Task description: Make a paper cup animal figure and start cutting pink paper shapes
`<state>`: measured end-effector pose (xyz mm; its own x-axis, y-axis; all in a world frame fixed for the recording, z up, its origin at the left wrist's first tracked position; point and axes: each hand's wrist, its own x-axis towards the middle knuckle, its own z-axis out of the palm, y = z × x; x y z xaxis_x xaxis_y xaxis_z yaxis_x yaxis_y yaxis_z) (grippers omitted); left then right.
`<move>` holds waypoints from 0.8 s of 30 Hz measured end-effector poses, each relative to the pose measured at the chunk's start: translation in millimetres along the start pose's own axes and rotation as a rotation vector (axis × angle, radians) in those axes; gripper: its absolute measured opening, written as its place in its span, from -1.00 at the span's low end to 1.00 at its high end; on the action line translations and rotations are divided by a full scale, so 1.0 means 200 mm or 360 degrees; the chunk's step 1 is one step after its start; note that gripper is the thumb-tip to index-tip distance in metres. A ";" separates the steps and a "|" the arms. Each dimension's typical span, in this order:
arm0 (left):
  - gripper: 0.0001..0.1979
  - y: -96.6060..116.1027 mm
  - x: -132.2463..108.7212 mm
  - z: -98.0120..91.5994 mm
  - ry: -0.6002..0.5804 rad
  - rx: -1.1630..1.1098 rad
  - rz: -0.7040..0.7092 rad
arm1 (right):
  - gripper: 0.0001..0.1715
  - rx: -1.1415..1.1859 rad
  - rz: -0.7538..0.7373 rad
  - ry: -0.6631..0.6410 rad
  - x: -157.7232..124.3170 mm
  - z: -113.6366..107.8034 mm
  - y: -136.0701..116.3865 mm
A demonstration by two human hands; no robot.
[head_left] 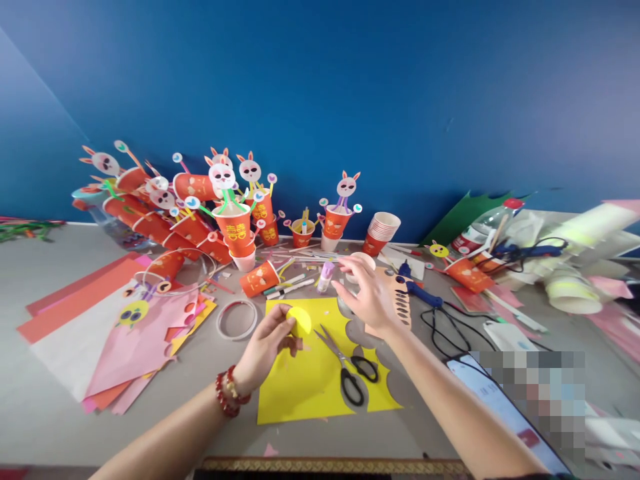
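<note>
My left hand (267, 343) pinches a small yellow paper circle (299, 321) over a yellow paper sheet (300, 380) with round cut-outs along its right edge. Black-handled scissors (347, 367) lie on that sheet, untouched. My right hand (367, 293) hovers further back with its fingers spread, holding nothing, close to a roll of tape (361, 261) and a purple-capped glue stick (326, 275). A red bead bracelet (227, 393) is on my left wrist.
Red paper cups with rabbit faces on sticks (233, 220) crowd the back left. A cup stack (383, 230), pink and orange paper sheets (100, 320), a blue glue gun (420, 290) with cable, a phone (505, 407) and paper rolls (575, 287) lie around.
</note>
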<state>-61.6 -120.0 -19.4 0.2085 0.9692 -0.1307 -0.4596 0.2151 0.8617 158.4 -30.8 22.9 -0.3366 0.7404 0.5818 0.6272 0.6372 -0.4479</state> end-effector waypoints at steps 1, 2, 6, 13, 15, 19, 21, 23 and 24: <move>-0.72 0.01 0.01 -0.01 0.0022 -0.0006 0.0034 | -0.70 0.0102 0.0024 0.0002 -0.04 0.00 -0.03; -0.73 0.02 0.01 -0.01 0.0039 -0.0013 0.0061 | -0.79 0.0231 0.0059 -0.0045 -0.07 0.01 -0.06; -0.72 0.02 0.02 -0.01 -0.0024 -0.0022 0.0040 | -0.90 0.0783 0.0330 -0.0355 -0.22 0.05 -0.17; -0.72 0.00 0.00 0.01 -0.0370 -0.0388 -0.0247 | -0.75 0.1384 0.0525 -0.0556 -0.26 0.11 -0.22; -0.74 0.00 -0.01 0.00 -0.0504 -0.0472 -0.0368 | -0.77 0.1521 0.0551 -0.0582 -0.25 0.12 -0.23; -0.72 0.00 -0.01 -0.01 -0.0631 -0.0433 -0.0542 | -0.76 0.1635 0.0684 -0.0661 -0.25 0.11 -0.23; -0.68 0.00 0.00 -0.02 -0.0481 -0.0316 -0.0425 | -0.79 0.1513 0.0718 -0.0657 -0.26 0.10 -0.23; -0.64 0.01 0.00 -0.02 -0.0318 -0.0144 -0.0211 | -0.82 0.1322 0.0718 -0.0604 -0.26 0.09 -0.22; -0.65 0.01 0.00 -0.03 -0.0269 -0.0027 -0.0109 | -0.82 0.1236 0.0712 -0.0585 -0.26 0.09 -0.22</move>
<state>-66.8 -118.9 -20.5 0.3812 0.9187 -0.1036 -0.4535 0.2835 0.8450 136.2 -93.2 0.1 -0.4608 0.8855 0.0592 0.1563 0.1466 -0.9768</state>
